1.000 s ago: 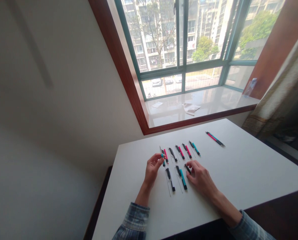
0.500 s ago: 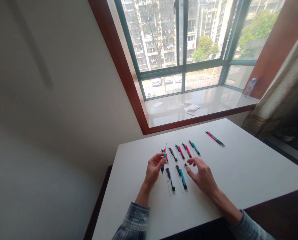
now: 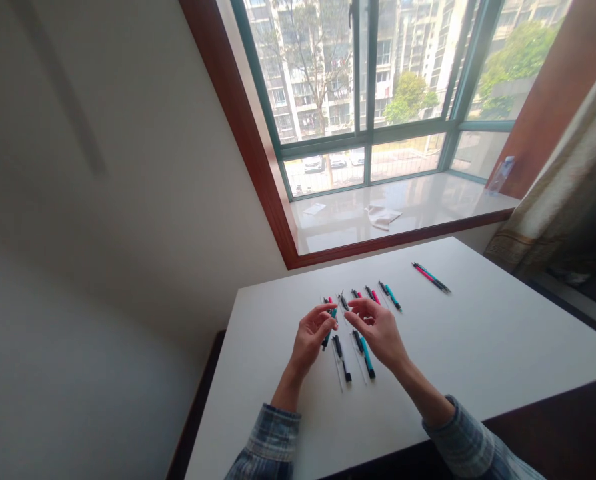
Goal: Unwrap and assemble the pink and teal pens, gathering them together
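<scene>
My left hand [image 3: 309,335] pinches a teal and black pen barrel [image 3: 327,340] between thumb and fingers, tilted over the table. Close to its right, my right hand [image 3: 378,328] has thumb and index fingertips drawn nearly together. Whatever small piece may be between them is too small to make out. Behind the fingertips lies a black pen part [image 3: 344,303]. Nearer me are a black pen part set [image 3: 343,358] and a teal pen barrel [image 3: 367,358] with a black clip piece and thin white refills alongside.
Further back on the white table [image 3: 483,327] lie pink pen barrels [image 3: 376,297], partly covered by my right hand, and a teal pen barrel [image 3: 393,298]. Two whole pens [image 3: 431,277], pink and teal, lie at the back right. Beyond is a windowsill with a cloth [image 3: 382,217].
My right hand has moved left and away from me, from beside the small black piece to close by my left hand. My left hand stays nearly in place with the teal barrel.
</scene>
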The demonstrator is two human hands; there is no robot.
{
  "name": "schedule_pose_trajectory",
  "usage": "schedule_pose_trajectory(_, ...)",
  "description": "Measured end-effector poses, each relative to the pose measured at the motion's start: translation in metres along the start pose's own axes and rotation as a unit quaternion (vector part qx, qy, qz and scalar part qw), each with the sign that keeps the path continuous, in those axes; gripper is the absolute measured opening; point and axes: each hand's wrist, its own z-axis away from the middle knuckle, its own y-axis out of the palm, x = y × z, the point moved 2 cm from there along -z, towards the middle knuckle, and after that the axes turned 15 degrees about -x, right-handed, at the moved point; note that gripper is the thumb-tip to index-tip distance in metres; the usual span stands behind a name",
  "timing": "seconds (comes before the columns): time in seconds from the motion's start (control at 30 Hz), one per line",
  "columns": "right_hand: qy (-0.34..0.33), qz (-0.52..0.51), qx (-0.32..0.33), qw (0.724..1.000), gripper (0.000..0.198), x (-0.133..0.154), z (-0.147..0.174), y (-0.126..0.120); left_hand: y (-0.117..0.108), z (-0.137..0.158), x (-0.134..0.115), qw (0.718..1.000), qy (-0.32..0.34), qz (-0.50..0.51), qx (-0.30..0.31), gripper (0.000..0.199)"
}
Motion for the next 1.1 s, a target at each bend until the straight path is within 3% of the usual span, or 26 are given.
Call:
schedule_pose_trajectory(0.17, 0.039, -0.047, 0.017, 0.998, 0.038, -0.013, -0.007, 0.009, 0.000, 0.001, 0.004, 0.999, -0.006, -0.008, 0.031, 0.038)
schedule_pose_trajectory(0.37, 0.067, -0.113, -0.011, 0.991, 0.036, -0.020, -0.008, 0.006, 0.003, 0.004, 0.005, 0.997, -0.025, -0.018, 0.075, 0.037)
schedule_pose_trajectory(0.63, 0.072, -0.136, -0.117, 0.981, 0.037, -0.032, -0.023, -0.038, 0.003, 0.005, 0.004, 0.997, -0.028, -0.017, 0.071, 0.035)
schedule_pose_trajectory(0.8, 0.071, -0.070, -0.094, 0.991, 0.040, -0.051, -0.015, -0.055, 0.004, 0.006, 0.003, 0.997, -0.029, -0.018, 0.070, 0.034)
schedule_pose_trajectory(1.1, -0.007, 0.077, -0.063, 0.995, 0.036, -0.059, 0.012, -0.051, 0.004, 0.004, 0.003, 0.997, -0.026, -0.023, 0.069, 0.035)
